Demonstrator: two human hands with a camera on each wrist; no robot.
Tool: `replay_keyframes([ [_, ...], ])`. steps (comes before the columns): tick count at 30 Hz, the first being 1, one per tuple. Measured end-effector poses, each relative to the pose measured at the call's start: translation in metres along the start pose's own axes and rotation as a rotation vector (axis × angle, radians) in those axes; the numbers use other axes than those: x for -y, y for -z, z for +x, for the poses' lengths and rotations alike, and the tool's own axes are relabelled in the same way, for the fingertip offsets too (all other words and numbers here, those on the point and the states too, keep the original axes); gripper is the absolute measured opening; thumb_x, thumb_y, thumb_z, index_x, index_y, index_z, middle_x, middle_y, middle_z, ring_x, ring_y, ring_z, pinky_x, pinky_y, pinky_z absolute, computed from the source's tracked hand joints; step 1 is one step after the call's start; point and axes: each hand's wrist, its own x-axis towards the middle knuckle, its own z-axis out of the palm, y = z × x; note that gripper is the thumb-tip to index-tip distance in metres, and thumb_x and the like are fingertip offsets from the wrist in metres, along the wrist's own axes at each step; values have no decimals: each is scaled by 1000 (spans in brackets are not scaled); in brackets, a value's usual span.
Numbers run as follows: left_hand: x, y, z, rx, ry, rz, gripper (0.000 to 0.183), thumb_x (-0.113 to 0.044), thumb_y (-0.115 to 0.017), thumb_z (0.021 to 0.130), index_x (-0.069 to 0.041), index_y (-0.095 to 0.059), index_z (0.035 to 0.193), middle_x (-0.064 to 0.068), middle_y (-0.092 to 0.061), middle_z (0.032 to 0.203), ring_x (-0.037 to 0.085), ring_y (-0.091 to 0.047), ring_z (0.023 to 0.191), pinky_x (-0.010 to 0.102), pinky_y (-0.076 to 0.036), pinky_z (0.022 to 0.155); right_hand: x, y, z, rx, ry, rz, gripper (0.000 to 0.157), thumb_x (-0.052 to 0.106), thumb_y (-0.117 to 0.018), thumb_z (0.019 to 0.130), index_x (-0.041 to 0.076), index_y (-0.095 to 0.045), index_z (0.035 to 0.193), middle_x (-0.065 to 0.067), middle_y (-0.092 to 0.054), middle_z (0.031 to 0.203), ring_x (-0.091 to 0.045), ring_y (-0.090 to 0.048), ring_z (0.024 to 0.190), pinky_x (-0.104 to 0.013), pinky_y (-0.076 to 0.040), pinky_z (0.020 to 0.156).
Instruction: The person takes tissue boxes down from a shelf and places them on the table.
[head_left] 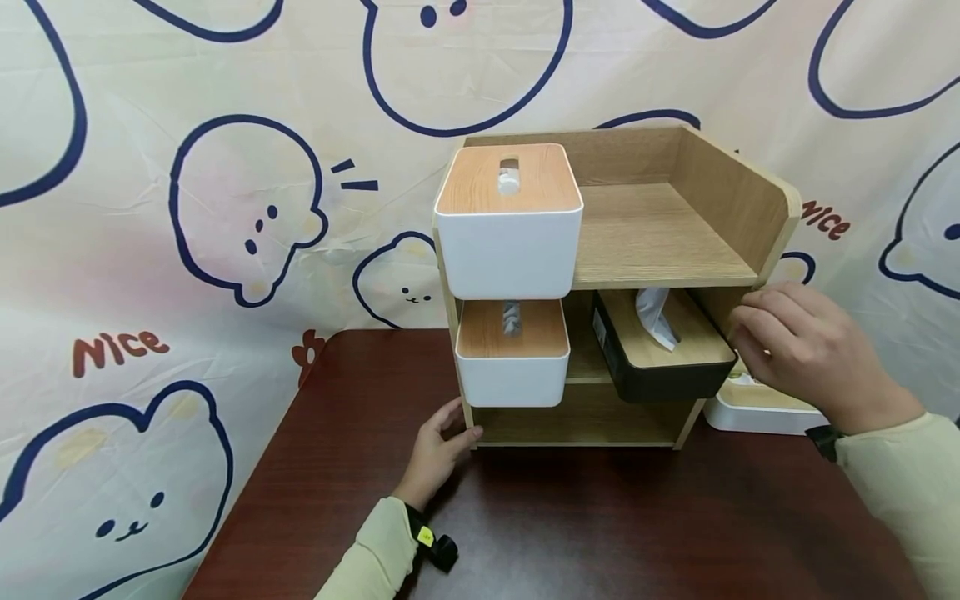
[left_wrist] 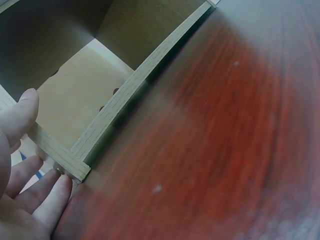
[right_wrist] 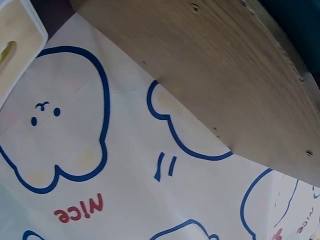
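A light wooden desktop shelf (head_left: 637,233) with raised sides stands on the dark table. My left hand (head_left: 442,450) grips the bottom of its left side panel; in the left wrist view, the thumb (left_wrist: 24,112) lies on the inner side and the fingers are outside. My right hand (head_left: 806,346) is curled at the front edge of the right side panel, its fingertips partly hidden. A white tissue box (head_left: 506,254) with wooden lid stands on top at left, above a smaller white tissue box (head_left: 512,379). A black tissue box (head_left: 675,383) with a tissue sticking out is at middle right.
Behind the shelf's right side, another white box (head_left: 765,419) with a light lid stands on the table (head_left: 570,517). A cloth backdrop (head_left: 247,350) with blue bear outlines hangs behind. The shelf's bottom compartment (head_left: 577,425) is low, near the tabletop.
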Motion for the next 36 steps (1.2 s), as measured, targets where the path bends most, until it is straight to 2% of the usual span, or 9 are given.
replay_keyframes([
  [3,-1,1,0,-2,12,4,61,-18,-75,88,-16,-50,142,10,-54,137,27,-49,126,37,-52,84,-1,1,7,31,9,-9,35,18,-46,95,-8,-63,80,-21,-63,79,-38,-57,65,-48,-46,58],
  [10,-1,0,-1,5,10,-5,60,-17,-76,87,-16,-50,142,10,-55,136,27,-50,124,37,-53,82,2,-3,21,-32,9,20,32,16,-48,94,-8,-62,80,-22,-63,78,-41,-57,66,-50,-44,59],
  [19,0,0,1,-15,-25,29,60,-18,-77,86,-18,-52,141,7,-56,134,25,-49,126,40,-49,89,6,-6,31,-54,-3,49,31,16,-47,95,-7,-62,80,-22,-63,80,-42,-58,68,-52,-44,61],
  [32,2,0,1,-22,-24,34,58,-17,-77,86,-17,-53,140,7,-57,133,24,-49,125,41,-49,90,9,-14,40,-103,-1,52,28,16,-50,93,-5,-63,79,-21,-63,78,-41,-59,68,-53,-46,62],
  [36,1,0,2,-22,-27,43,58,-18,-77,86,-18,-53,139,6,-58,133,24,-50,125,42,-49,90,9,-16,39,-79,-9,36,30,18,-51,94,-6,-65,80,-21,-64,78,-40,-60,69,-54,-48,63],
])
